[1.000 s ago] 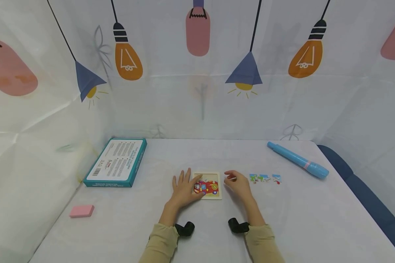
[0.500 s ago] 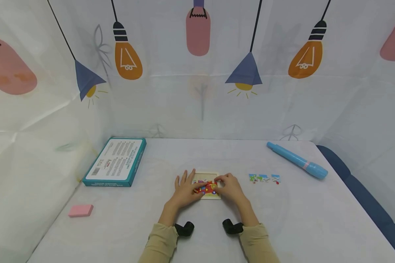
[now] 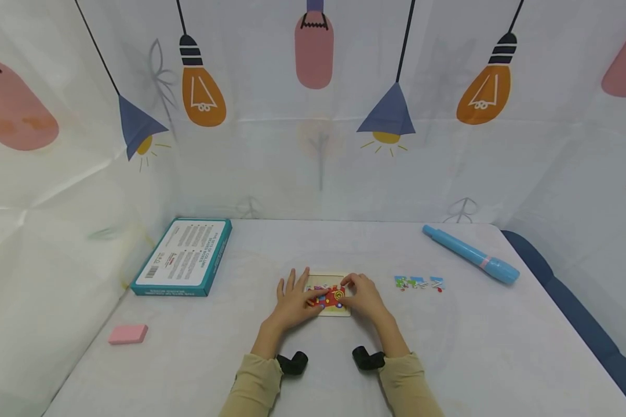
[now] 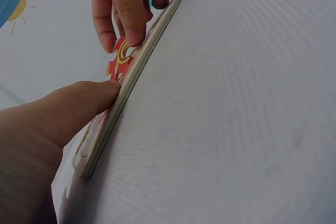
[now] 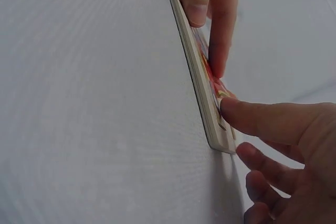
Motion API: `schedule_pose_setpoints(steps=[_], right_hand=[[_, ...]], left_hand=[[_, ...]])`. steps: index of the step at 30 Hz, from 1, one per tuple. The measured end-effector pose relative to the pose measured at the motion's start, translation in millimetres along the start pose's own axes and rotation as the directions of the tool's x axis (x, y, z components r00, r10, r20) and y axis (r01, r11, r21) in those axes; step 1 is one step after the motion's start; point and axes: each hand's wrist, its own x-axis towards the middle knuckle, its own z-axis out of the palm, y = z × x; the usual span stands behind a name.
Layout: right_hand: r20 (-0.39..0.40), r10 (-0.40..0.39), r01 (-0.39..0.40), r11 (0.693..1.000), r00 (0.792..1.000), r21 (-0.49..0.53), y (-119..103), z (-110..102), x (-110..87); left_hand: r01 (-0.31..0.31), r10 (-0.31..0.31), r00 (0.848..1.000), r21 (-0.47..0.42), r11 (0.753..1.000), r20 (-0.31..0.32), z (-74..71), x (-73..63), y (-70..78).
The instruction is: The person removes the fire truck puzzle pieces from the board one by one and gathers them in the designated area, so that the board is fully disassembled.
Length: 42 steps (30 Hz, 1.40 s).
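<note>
A small wooden jigsaw tray (image 3: 339, 314) with a red fire-engine picture lies flat in the middle of the table. My left hand (image 3: 292, 304) rests over its left side, fingers spread and thumb pressing near the lower edge. At the tray's right part, my right hand (image 3: 366, 298) pinches a red puzzle piece (image 4: 119, 65) with a yellow spiral between thumb and forefinger. That piece stands slightly raised above the tray in the left wrist view. The tray's upper area shows bare wood; my fingers hide part of the picture.
Several loose blue and green puzzle pieces (image 3: 418, 282) lie in a row right of the right hand. A light-blue marker-shaped tube (image 3: 472, 253) is at the back right. On the left are a teal-edged box (image 3: 182, 255) and a pink block (image 3: 127, 334).
My right hand has moved left from beside the tray to its right part, bringing the puzzle piece. Over the last half second both hands hold nearly still.
</note>
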Motion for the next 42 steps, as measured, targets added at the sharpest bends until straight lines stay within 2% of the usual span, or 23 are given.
schedule_pose_setpoints(steps=[6,11,15,21,26,32,38,42], right_hand=[[-0.012,0.091,-0.089,0.986,0.996,0.138,2.6,-3.1,0.2],[-0.023,0.134,-0.125,0.964,0.991,0.235,8.0,-12.3,0.8],[-0.024,0.174,-0.158,0.934,0.984,0.32,14.8,-23.2,-0.6],[-0.041,0.269,-0.23,0.886,0.962,0.403,30.8,-45.5,-7.3],[-0.069,0.309,-0.257,0.878,0.949,0.403,46.5,-70.3,-18.7],[-0.115,0.339,-0.287,0.901,0.934,0.325,64.8,-95.3,-33.6],[-0.127,0.403,-0.36,0.894,0.906,0.267,81.5,-108.4,-44.7],[-0.134,0.414,-0.374,0.893,0.9,0.251,90.6,-112.5,-49.6]], left_hand=[[0.006,-0.006,1.0,-0.001,1.0,0.006,0.8,-1.1,-1.2],[0.014,-0.014,1.0,-0.002,1.0,0.015,0.2,-1.2,-0.5],[0.015,-0.015,1.0,-0.006,1.0,0.019,-0.9,-1.3,1.0],[0.018,-0.018,0.999,-0.005,1.0,0.028,-0.6,-1.2,0.8],[0.018,-0.018,1.0,-0.012,1.0,0.025,-1.3,-2.2,1.7],[0.021,-0.021,1.0,-0.009,1.0,0.02,-1.5,-2.3,2.4],[0.011,-0.011,1.0,0.0,1.0,0.014,0.9,-1.8,0.8],[0.015,-0.015,1.0,-0.007,1.0,0.015,1.2,-2.0,0.7]])
